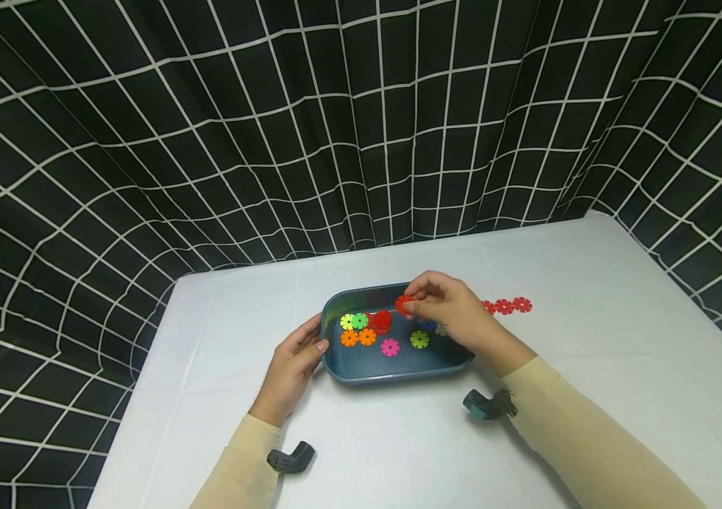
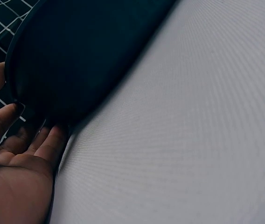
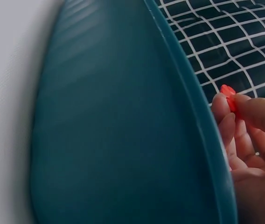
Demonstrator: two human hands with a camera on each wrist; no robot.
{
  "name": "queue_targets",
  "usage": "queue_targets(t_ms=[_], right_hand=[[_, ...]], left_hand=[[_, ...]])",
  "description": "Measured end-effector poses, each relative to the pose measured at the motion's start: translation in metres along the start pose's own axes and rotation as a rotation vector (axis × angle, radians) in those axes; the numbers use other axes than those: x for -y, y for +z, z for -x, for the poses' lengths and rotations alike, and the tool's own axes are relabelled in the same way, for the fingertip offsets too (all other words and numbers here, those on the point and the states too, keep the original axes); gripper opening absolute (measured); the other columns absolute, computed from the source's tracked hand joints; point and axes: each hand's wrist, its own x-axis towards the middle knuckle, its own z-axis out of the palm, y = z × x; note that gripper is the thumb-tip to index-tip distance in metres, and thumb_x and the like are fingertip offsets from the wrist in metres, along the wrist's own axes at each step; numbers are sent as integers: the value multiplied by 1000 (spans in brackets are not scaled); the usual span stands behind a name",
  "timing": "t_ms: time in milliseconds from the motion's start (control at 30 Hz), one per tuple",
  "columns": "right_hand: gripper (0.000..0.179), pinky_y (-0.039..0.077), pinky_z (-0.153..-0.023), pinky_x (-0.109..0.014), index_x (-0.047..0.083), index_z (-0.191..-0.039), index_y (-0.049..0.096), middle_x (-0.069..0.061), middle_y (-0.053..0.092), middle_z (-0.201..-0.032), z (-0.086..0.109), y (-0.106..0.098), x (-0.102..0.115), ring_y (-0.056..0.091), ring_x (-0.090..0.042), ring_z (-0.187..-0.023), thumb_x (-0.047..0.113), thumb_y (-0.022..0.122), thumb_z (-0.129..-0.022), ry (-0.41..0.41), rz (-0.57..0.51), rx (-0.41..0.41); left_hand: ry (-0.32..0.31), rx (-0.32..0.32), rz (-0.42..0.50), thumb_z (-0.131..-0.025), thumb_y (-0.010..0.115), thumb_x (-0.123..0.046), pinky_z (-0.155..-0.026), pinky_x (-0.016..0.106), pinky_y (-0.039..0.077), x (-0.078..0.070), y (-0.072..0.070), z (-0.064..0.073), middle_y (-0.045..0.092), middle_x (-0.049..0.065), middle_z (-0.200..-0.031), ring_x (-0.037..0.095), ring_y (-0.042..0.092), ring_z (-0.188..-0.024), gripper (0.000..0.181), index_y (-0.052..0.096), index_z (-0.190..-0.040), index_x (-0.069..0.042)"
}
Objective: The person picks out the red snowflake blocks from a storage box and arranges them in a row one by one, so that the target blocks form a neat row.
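My right hand (image 1: 452, 314) pinches a red notched disc (image 1: 402, 305) between thumb and fingers, over the far right part of a dark teal tray (image 1: 361, 365). The same disc (image 3: 228, 91) appears edge-on at the fingertips in the right wrist view. At the tray's left end, my left hand (image 1: 293, 364) grips the wall, its thumb at the rim and its fingers against the outside. Inside the tray lie red discs (image 1: 383, 320), orange discs (image 1: 349, 339), a pink disc (image 1: 389, 341) and a yellow-green disc (image 1: 420, 334). A green disc (image 1: 359, 316) lies by a yellow one (image 1: 346, 322).
Several red discs (image 1: 503, 309) lie in a row on the white-covered table (image 1: 590, 339), right of the tray and partly behind my right hand. A black curtain with a white grid (image 1: 373, 127) hangs behind and at both sides. Each forearm carries a dark wrist camera (image 1: 290, 461).
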Motion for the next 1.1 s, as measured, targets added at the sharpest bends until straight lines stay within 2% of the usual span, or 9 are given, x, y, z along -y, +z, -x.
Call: queue_targets(t_ms=[133, 233, 367, 567, 700, 800, 967, 1100], right_hand=[[19, 64, -91, -50, 5, -121, 70, -14, 72, -105, 3, -6, 0, 71, -50, -103, 10, 77, -104, 11, 29, -27], [20, 65, -90, -45, 6, -122, 71, -13, 72, -105, 6, -13, 1, 71, -46, -101, 13, 77, -104, 6, 67, -47], [22, 65, -89, -38, 3, -122, 70, -15, 72, -107, 12, -22, 2, 73, -41, -100, 13, 77, -104, -8, 56, -63], [23, 64, -94, -41, 0, -124, 69, -17, 73, -112, 19, -33, -1, 73, -43, -103, 13, 75, -105, 8, 10, -92], [25, 65, -90, -37, -1, -124, 69, -19, 72, -109, 25, -40, -5, 71, -44, -102, 13, 76, -105, 9, 13, -118], [25, 64, -85, -33, -3, -125, 69, -20, 72, -108, 30, -45, -9, 72, -39, -98, 11, 76, -105, 4, 18, -135], [26, 63, -85, -28, -2, -126, 70, -19, 73, -110, 38, -58, -12, 71, -28, -96, 12, 76, -105, 5, 63, -169], [27, 63, -85, -27, -1, -127, 70, -16, 72, -114, 44, -72, -17, 70, -28, -96, 15, 76, -106, 15, 81, -208]], left_hand=[[0, -1, -4, -109, 64, -2, -118, 34, 45, 0, 0, 0, 44, 20, -166, 33, 46, -151, 58, 44, -162, 4], [0, 2, -2, -109, 63, -1, -118, 34, 45, 0, 0, 0, 43, 21, -167, 34, 45, -151, 58, 43, -163, 6], [-3, 2, -1, -109, 62, 1, -117, 33, 45, -1, 0, 0, 43, 22, -167, 35, 45, -151, 58, 42, -163, 6], [-8, -5, 2, -109, 62, 1, -117, 34, 46, 0, -1, 0, 44, 21, -166, 34, 46, -151, 57, 44, -162, 4], [-12, -7, -2, -109, 63, 1, -117, 34, 46, 0, -1, -1, 44, 21, -166, 34, 46, -150, 57, 43, -163, 5], [-13, -11, -1, -108, 64, 0, -117, 34, 46, -1, 0, -1, 45, 20, -166, 33, 47, -150, 58, 44, -162, 5], [-11, -15, -1, -108, 67, -3, -117, 34, 46, 0, 0, -1, 45, 19, -166, 31, 47, -150, 59, 45, -162, 4], [-7, -8, 5, -108, 67, -4, -118, 34, 45, 0, 0, 0, 44, 20, -166, 32, 46, -151, 59, 45, -162, 5]])
